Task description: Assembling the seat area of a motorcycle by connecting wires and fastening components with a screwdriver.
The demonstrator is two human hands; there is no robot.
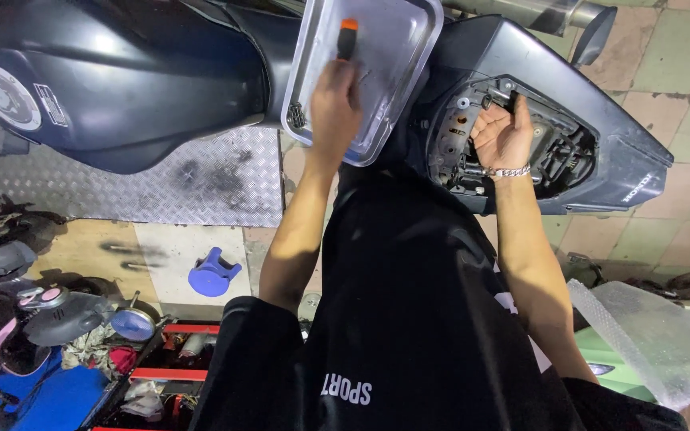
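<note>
Left hand (333, 100) is down in the metal tray (409, 72), grip closed around a screwdriver (347, 37) with a black and orange handle that sticks out past the knuckles toward the tray's far end. The tray sits across the motorcycle (145, 72), right where the seat would be, just beside the dark tank. A small dark clip or part (296, 116) lies in the tray's near corner, just beside the left wrist.

Right hand (503, 134) is in the open tail bay (553, 144) on the other side of the tray, palm turned up, fingers curled onto a dark part at the bay's rim; whether they truly pinch it, I cannot tell. A chain bracelet (509, 171) rings that wrist.

Below the tray, on the floor, there is tread plate (161, 179), then a blue plastic piece (213, 273) nearer the person, and further off a red tool cart (169, 351). A bubble-wrapped bundle (652, 339) sits well away from the tray, by the right elbow.
</note>
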